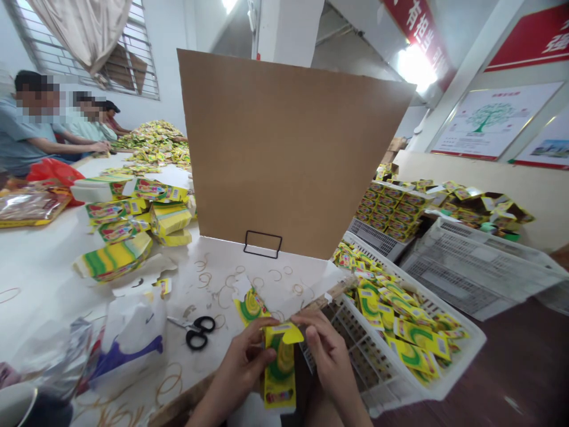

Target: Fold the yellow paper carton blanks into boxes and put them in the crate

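Head view showed me the left hand (246, 354) pinching a yellow carton (280, 370) by the bench (48, 255), its flap (292, 334) unclosed, the right hand (328, 347) parted and empty beside it; similar packs (413, 338) lay in a crate (462, 367).

Left of your fingers (252, 330), your tabletop (40, 267) bears scissors (197, 329) and yellow cartons (114, 258); ahead, thin bands (200, 283) and a cardboard panel (288, 160).

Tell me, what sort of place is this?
It looks like a packing workshop: yellow packages fill a white crate, several people are near a big heap of small packets, and the left hand holds a yellow box.
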A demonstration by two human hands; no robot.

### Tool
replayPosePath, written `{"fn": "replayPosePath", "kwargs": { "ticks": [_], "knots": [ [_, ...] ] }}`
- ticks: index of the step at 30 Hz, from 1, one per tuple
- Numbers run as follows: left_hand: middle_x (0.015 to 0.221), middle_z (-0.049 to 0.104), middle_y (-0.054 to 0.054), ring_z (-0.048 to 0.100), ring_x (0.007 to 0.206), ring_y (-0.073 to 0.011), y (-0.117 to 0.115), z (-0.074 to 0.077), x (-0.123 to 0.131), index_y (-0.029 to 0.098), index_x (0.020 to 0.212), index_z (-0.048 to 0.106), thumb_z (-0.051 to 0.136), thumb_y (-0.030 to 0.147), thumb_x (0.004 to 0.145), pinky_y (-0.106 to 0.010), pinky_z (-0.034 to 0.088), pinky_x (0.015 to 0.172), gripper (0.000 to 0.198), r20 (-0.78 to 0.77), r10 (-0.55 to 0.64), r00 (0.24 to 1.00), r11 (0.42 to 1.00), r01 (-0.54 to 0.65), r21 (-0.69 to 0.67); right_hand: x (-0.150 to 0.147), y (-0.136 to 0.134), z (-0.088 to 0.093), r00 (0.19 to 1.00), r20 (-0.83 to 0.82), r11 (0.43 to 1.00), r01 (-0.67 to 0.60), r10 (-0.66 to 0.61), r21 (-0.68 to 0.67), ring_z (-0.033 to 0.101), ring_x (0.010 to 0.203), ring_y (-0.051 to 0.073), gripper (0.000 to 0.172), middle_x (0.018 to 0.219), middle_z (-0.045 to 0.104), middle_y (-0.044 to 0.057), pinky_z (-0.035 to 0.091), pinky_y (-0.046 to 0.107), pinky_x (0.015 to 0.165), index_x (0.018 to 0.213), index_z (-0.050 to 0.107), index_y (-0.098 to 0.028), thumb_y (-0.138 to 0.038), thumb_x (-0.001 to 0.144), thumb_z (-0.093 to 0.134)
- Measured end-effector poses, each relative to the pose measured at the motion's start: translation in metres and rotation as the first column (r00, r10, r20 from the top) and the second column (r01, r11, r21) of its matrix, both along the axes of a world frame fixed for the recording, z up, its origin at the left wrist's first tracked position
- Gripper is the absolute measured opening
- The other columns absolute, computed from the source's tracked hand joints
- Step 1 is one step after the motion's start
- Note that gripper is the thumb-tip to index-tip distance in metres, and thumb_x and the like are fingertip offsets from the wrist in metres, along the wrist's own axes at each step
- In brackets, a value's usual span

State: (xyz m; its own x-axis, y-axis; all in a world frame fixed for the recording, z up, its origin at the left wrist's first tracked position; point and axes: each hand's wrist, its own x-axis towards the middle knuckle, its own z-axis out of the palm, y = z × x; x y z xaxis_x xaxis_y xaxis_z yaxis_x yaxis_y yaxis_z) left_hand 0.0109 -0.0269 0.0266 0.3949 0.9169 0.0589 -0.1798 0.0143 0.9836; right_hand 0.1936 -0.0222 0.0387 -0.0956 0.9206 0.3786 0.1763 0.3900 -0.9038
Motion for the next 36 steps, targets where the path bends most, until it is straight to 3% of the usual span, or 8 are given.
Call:
{"fn": "replayPosePath", "kwargs": {
  "ticks": [6, 15, 22, 24, 26, 28, 32, 36],
  "knots": [
    [0.134, 0.048, -0.013, 0.053, 0.115, -0.0244, 0.0, -0.012, 0.004, 0.018, 0.129, 0.044, 0.051, 0.027, 0.088, -0.032, 0.045, 0.092, 0.043, -0.08, 0.032, 0.996, 0.993, -0.023, 0.116, -0.005, -0.001, 0.01, 0.976, 0.147, 0.937, -0.104, 0.161, -0.335, 0.059, 0.074, 0.017, 0.04, 0.079, 0.063, 0.003, 0.043, 0.026, 0.065, 0.12, 0.052, -0.017, -0.03, 0.083, 0.057],
    [0.118, 0.058, -0.02, 0.061, 0.1, -0.0253, 0.001, 0.0, 0.004, 0.01, 0.126, 0.037, 0.06, 0.035, 0.082, -0.035, 0.048, 0.085, 0.056, 0.082, 0.007, 0.997, 1.0, -0.006, -0.02, -0.013, -0.002, 0.0, 0.937, 0.341, 0.973, 0.013, 0.069, -0.231, 0.047, 0.051, 0.014, 0.037, 0.056, 0.051, -0.003, 0.031, 0.023, 0.05, 0.118, 0.051, -0.014, -0.03, 0.084, 0.054],
    [0.116, 0.059, -0.017, 0.062, 0.097, -0.0239, -0.001, -0.006, 0.011, 0.014, 0.129, 0.04, 0.059, 0.035, 0.083, -0.035, 0.049, 0.083, 0.055, 0.026, 0.008, 1.0, 1.0, -0.008, -0.016, 0.007, 0.003, -0.007, 0.992, 0.102, 0.963, -0.045, 0.075, -0.264, 0.058, 0.096, 0.021, 0.038, 0.109, 0.061, 0.012, 0.046, 0.031, 0.083, 0.108, 0.058, -0.014, -0.045, 0.086, 0.055],
    [0.118, 0.057, -0.018, 0.059, 0.104, -0.025, 0.004, -0.011, 0.006, 0.012, 0.132, 0.038, 0.057, 0.039, 0.083, -0.037, 0.047, 0.089, 0.059, -0.093, 0.099, 0.991, 0.995, -0.096, 0.04, 0.028, 0.017, -0.01, 0.987, -0.044, 0.952, 0.136, -0.154, -0.276, 0.06, 0.084, 0.02, 0.044, 0.099, 0.063, 0.012, 0.049, 0.031, 0.073, 0.105, 0.055, -0.014, -0.05, 0.081, 0.059],
    [0.121, 0.056, -0.017, 0.053, 0.114, -0.0261, 0.011, -0.02, -0.004, 0.012, 0.129, 0.046, 0.056, 0.039, 0.083, -0.04, 0.04, 0.099, 0.055, -0.269, 0.273, 0.924, 0.96, -0.242, 0.142, 0.048, 0.034, -0.015, 0.799, -0.219, 0.825, 0.511, -0.56, -0.241, 0.06, 0.076, 0.018, 0.058, 0.096, 0.061, 0.01, 0.05, 0.031, 0.069, 0.113, 0.047, -0.015, -0.059, 0.076, 0.057],
    [0.123, 0.057, -0.016, 0.049, 0.12, -0.0284, 0.019, -0.034, -0.013, 0.013, 0.118, 0.059, 0.057, 0.035, 0.081, -0.043, 0.032, 0.106, 0.043, -0.433, 0.44, 0.787, 0.896, -0.354, 0.269, 0.054, 0.05, -0.021, 0.74, -0.242, 0.778, 0.591, -0.628, -0.213, 0.06, 0.089, 0.019, 0.071, 0.11, 0.057, 0.013, 0.048, 0.034, 0.08, 0.126, 0.034, -0.015, -0.065, 0.077, 0.046],
    [0.121, 0.059, -0.015, 0.051, 0.117, -0.0314, 0.028, -0.058, -0.021, 0.015, 0.103, 0.069, 0.06, 0.028, 0.075, -0.044, 0.033, 0.105, 0.032, -0.522, 0.479, 0.706, 0.877, -0.359, 0.32, 0.008, 0.066, -0.04, 0.926, 0.034, 0.908, 0.376, -0.376, -0.186, 0.059, 0.087, 0.024, 0.049, 0.096, 0.063, 0.013, 0.045, 0.04, 0.082, 0.102, 0.061, -0.012, -0.051, 0.072, 0.061],
    [0.124, 0.057, -0.016, 0.051, 0.119, -0.0303, 0.026, -0.062, -0.02, 0.013, 0.103, 0.07, 0.056, 0.029, 0.079, -0.043, 0.034, 0.105, 0.032, -0.554, 0.439, 0.707, 0.897, -0.31, 0.315, -0.058, 0.073, -0.055, 0.91, 0.311, 0.933, 0.33, -0.274, -0.142, 0.05, 0.1, 0.036, 0.021, 0.091, 0.062, 0.015, 0.025, 0.055, 0.095, 0.079, 0.068, -0.013, -0.022, 0.061, 0.069]
  ]
}}
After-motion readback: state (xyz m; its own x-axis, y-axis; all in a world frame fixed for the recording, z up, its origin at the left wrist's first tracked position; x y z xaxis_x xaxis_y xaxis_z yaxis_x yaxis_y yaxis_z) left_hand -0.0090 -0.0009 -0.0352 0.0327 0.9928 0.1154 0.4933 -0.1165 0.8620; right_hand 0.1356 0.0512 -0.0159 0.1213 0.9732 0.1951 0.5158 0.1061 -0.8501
